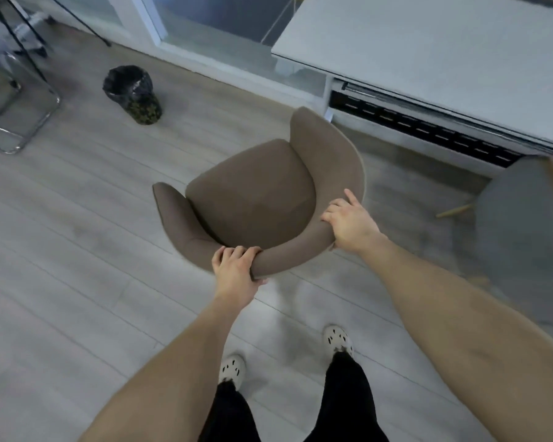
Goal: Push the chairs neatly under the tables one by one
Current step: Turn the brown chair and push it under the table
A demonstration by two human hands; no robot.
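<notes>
A brown upholstered armchair (253, 196) with a curved backrest stands on the pale wood floor, its seat facing away from me and to the left. My left hand (233, 269) grips the near part of the backrest rim. My right hand (348, 223) holds the rim further right, fingers over the top, index finger stretched out. A white table (428, 59) stands at the upper right; the chair is out in front of its left end, apart from it.
A grey chair (521, 237) with wooden legs sits partly under the white table at the right. A black bin (133, 94) stands on the floor at the upper left. A chrome-framed chair (20, 116) is at the far left. Glass panels run along the back.
</notes>
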